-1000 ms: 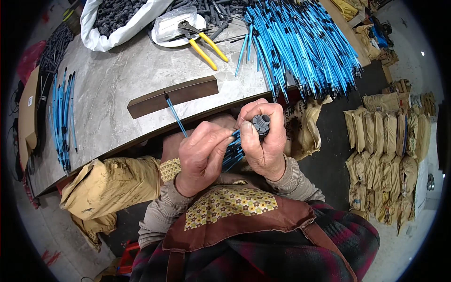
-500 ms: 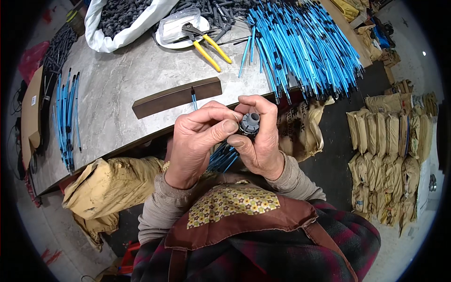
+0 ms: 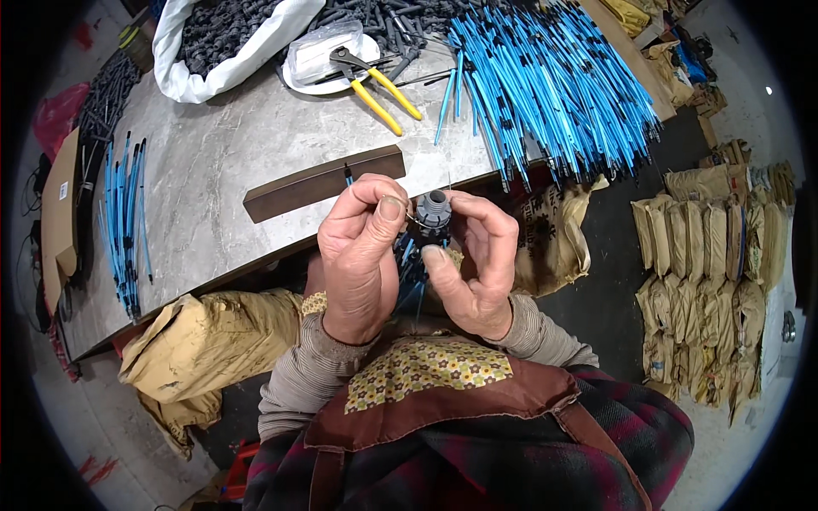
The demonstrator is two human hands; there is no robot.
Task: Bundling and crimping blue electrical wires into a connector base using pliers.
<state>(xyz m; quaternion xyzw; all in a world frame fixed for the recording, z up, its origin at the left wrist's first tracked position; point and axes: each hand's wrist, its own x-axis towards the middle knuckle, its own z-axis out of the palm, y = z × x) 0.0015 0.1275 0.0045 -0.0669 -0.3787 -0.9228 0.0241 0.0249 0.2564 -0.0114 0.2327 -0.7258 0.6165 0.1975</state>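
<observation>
Grey stone-look tabletop (image 3: 221, 162) fills the upper left of my view. At frame centre my right hand (image 3: 477, 264) grips one small grey plastic fitting (image 3: 433, 211) between thumb and fingers; my left hand (image 3: 358, 255) pinches at its side, fingertips closed on something too thin to make out. I judge the fitting light, rigid and slightly slick, best held around its ribbed body. Below it, a few blue tubes (image 3: 413, 272) hang. Outward: one brown wooden bar (image 3: 324, 183), one pair of yellow-handled pliers (image 3: 375, 81), a heap of blue tubes (image 3: 554, 85) beyond counting.
</observation>
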